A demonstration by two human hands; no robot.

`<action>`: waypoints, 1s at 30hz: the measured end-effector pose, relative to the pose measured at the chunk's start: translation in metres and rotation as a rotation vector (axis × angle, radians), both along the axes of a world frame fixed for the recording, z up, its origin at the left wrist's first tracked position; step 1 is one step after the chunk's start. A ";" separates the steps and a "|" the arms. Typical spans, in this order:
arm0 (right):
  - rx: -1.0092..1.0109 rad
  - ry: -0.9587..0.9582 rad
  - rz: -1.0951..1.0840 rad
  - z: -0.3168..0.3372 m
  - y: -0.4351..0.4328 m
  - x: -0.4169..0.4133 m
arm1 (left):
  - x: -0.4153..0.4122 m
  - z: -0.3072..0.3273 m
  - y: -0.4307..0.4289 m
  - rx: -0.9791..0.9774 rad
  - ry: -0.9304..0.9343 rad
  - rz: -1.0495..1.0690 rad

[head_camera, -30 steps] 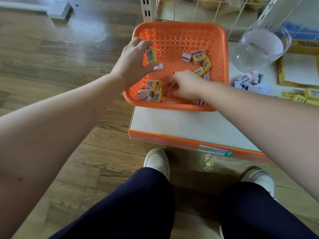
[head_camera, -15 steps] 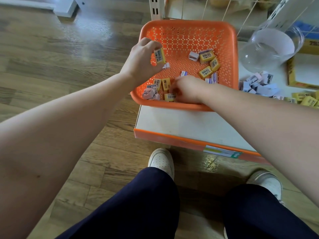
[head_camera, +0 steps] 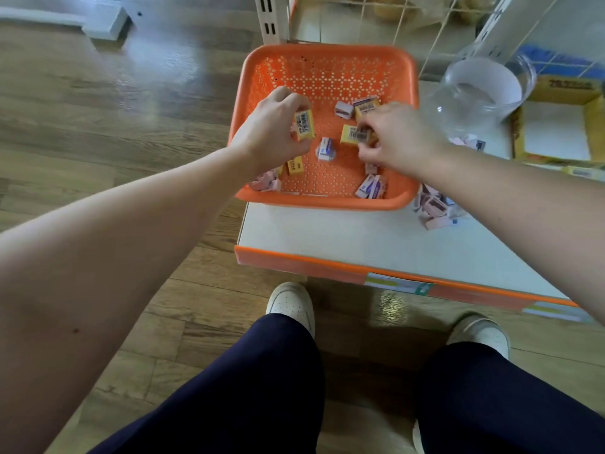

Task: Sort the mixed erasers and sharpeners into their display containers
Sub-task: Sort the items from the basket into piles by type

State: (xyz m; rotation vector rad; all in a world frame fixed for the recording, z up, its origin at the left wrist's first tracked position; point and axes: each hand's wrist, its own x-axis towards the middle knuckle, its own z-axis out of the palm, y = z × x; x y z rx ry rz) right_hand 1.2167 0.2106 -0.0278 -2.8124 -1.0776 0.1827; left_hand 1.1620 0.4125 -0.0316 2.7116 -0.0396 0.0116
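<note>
Wood floor: planks along the left and near side; my two white shoes stand on it below the shelf edge.
Left hand: over the basket's left part, fingers and thumb curled round one yellow packet.
Left-grip yellow packet: one, barcode face toward me.
Orange basket: one, perforated, at the left end of the white shelf.
Corner huddle: white-and-pink packets in the near-left corner, partly under my left wrist; too blurred to count.
Flat yellow packet: one, lying just below my left hand.
Middle white packet: one, between my two hands.
Far white packet: one, toward the far side.
Far yellow packet: one, just beside it, partly behind my right hand.
Right-pinch yellow packet: one, barcode up, nipped between thumb and fingertips.
Yellow total in basket: four in view; whether erasers or sharpeners I cannot tell.
Right hand: over the basket's right part, fingers bent, pinching that packet.
Near-right group: white-and-pink packets, at least two; blur hides any others.
Shelf pile: white-and-pink packets outside the basket's near-right corner, partly under my forearm; uncounted.
Clear jar: one, lying on its side, right of the basket.
Yellow display box: one, open-topped, white inside, at the right edge.
</note>
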 end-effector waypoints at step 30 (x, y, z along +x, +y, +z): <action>0.006 0.269 -0.454 -0.004 -0.299 -0.019 | 0.017 -0.016 -0.303 -0.013 0.230 -0.550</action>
